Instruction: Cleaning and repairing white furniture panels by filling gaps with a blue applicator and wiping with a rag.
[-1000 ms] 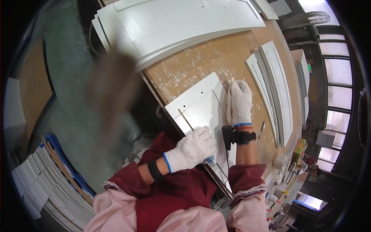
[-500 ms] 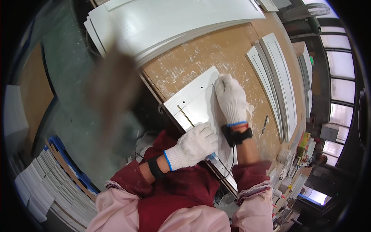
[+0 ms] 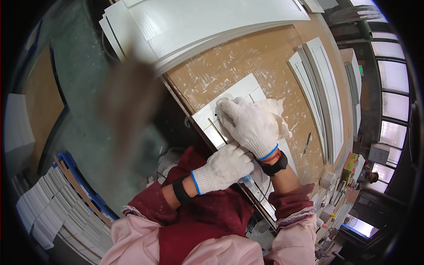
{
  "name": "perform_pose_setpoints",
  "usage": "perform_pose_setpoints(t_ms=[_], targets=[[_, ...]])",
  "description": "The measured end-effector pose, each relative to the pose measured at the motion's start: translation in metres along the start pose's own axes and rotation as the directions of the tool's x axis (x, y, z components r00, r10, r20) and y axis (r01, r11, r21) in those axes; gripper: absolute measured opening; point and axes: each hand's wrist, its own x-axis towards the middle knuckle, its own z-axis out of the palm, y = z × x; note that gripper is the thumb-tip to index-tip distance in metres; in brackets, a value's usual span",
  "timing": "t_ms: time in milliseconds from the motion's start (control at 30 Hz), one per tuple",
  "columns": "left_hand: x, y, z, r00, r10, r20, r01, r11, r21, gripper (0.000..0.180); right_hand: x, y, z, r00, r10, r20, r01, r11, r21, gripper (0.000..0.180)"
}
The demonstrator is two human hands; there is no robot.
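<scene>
A narrow white panel (image 3: 251,84) with small dark holes lies slanted across the near edge of the workbench. My right hand (image 3: 251,126), in a white knit glove, presses a white cloth (image 3: 273,106) onto the panel, its fingers bent around it. Just nearer to me, my gloved left hand (image 3: 225,170) is closed around a thin rod (image 3: 215,129) with a brass-coloured shaft and a clear blue end (image 3: 247,180). The shaft points away over the panel; its middle is hidden in the glove. Both hands are close together, the right one partly covering the panel.
Large white panels (image 3: 212,26) are stacked at the bench's far left. Narrow white frames (image 3: 324,97) lie on the right of the brown, paint-flecked workbench (image 3: 212,84), near a small dark tool (image 3: 307,142). Stacked boards (image 3: 66,212) stand at lower left. A brown blur obstructs the left side.
My right hand has slid left and nearer along the panel with the cloth, covering the holes. My left hand keeps its hold on the rod, barely shifted. The view has moved slightly.
</scene>
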Motion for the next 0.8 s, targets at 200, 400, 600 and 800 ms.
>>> perform_pose_setpoints(t_ms=[200,400,600,800], targets=[[0.003,0.001,0.0,0.998,0.013,0.06,-0.01,0.999,-0.037,0.008,0.005,0.009,0.009,0.981,0.054,-0.184,-0.076,0.99,-0.116,0.018],[0.003,0.002,0.002,0.999,0.002,-0.05,-0.001,1.0,0.017,0.008,-0.001,0.01,0.011,0.993,-0.015,-0.12,0.0,0.991,-0.131,0.017],[0.001,-0.001,0.005,0.992,0.023,-0.123,-0.018,0.999,0.046,0.007,-0.002,-0.008,0.001,0.999,-0.045,-0.02,0.041,0.986,-0.164,0.017],[0.008,0.004,-0.004,0.999,0.032,0.029,-0.032,0.999,0.005,0.012,0.005,0.027,0.012,0.976,0.062,-0.209,-0.078,0.995,-0.069,0.019]])
